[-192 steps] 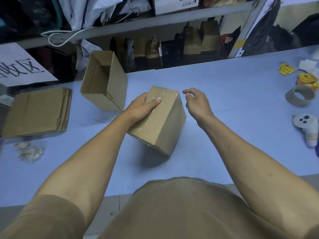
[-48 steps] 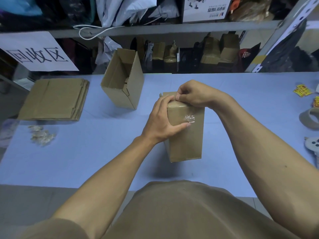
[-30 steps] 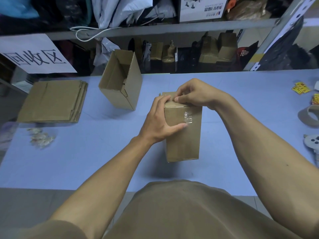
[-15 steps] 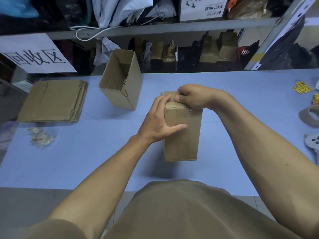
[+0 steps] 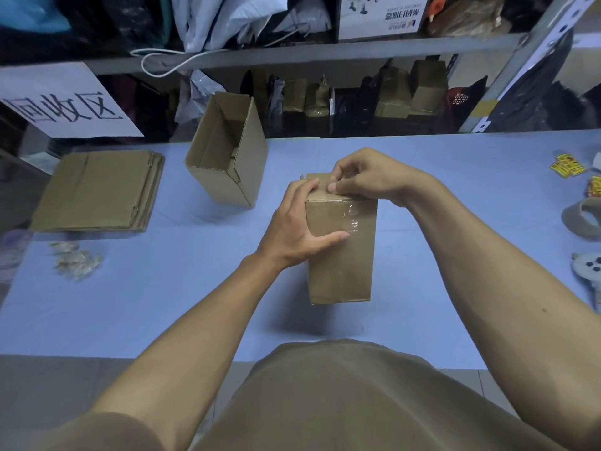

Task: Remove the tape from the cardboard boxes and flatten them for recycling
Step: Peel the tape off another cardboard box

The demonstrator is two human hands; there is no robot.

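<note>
A sealed box point(image 5: 340, 252) stands upright mid-table point(image 5: 162, 304). The left hand point(image 5: 292, 226) grips its left side, thumb across the front; the right hand point(image 5: 364, 177) pinches clear tape point(image 5: 353, 218) at the top edge. An open box point(image 5: 227, 151) sits at ten o'clock
</note>
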